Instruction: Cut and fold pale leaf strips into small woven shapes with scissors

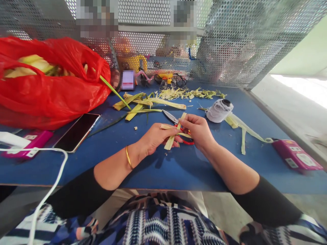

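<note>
Over the blue table (153, 177), my left hand (156, 136) pinches several crossed, pale yellow-green husk strips (169, 143) between thumb and fingers. My right hand (200, 131) is closed on the same strips from the right, its thumb and forefinger at the upper end. The fingertips of both hands nearly meet. Scissors (170, 116) lie open on the table just behind and under my hands; their red handles are partly hidden by the right hand. Beyond them lies a loose pile of longer husk pieces (138, 105).
At left stands a red plastic bag (51, 98) of husks, with a phone (78, 132), a magenta pack (30, 144) and a white cable (60, 173) before it. A white thread spool (219, 110) and another magenta pack (296, 154) are at right. Husk scraps (178, 93) lie before a perforated metal screen (230, 44).
</note>
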Demonstrator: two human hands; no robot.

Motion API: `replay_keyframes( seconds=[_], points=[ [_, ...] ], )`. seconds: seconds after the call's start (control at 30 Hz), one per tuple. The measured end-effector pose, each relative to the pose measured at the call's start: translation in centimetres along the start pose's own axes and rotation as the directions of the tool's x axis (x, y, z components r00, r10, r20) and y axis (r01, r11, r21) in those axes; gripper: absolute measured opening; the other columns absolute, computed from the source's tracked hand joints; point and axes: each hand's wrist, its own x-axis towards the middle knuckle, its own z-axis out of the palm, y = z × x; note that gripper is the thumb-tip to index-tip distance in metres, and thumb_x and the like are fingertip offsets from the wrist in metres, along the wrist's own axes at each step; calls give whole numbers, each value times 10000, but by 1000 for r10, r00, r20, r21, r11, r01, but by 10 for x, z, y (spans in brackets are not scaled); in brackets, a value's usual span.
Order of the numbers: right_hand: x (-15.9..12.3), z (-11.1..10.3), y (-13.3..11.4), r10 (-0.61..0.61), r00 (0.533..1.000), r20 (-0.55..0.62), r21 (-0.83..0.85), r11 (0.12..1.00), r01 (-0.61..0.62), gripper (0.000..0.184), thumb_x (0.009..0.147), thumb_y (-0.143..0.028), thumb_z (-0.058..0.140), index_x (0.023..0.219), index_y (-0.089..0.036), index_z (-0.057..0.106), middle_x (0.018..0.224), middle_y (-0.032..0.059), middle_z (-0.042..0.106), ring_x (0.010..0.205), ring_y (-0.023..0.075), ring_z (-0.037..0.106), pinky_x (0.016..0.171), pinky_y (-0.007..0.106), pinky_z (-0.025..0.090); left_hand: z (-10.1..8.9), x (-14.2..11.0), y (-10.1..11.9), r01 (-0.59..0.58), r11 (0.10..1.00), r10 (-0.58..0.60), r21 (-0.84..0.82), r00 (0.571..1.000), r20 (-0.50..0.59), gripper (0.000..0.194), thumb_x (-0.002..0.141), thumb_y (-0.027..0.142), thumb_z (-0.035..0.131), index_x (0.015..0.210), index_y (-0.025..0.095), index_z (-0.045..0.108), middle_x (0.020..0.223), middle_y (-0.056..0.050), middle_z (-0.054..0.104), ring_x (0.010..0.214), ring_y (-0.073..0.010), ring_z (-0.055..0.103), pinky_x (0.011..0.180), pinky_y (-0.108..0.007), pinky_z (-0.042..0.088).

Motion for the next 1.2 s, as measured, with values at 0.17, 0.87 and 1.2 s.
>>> replay_keyframes(
  seconds=[0.17,0.87,1.2],
  points=[
    [5,-4,-2,-97,994,-45,-115,989,92,341,733,-488,692,616,-193,567,535,-38,513,510,93,442,508,243,353,-3,2,2,-32,997,32,-68,999,-4,230,803,311,720,912,109,737,711,-93,752,587,-168,696,609,-265,553],
    [-10,-3,-10,-486,859,-159,-600,739,307,266,841,-440,593,726,-200,601,720,28,608,665,154,535,598,277,387,-7,6,7,-272,937,253,-219,961,-114,361,618,251,852,935,127,732,873,-92,773,813,-216,727,792,-343,562],
    [-14,6,0,-237,943,235,-404,858,316,350,841,-413,558,569,-192,559,559,-10,559,563,115,456,581,265,350,-7,9,2,-314,928,285,-202,945,-163,293,637,220,810,902,118,737,856,-90,773,839,-220,720,787,-335,556]
  ],
)
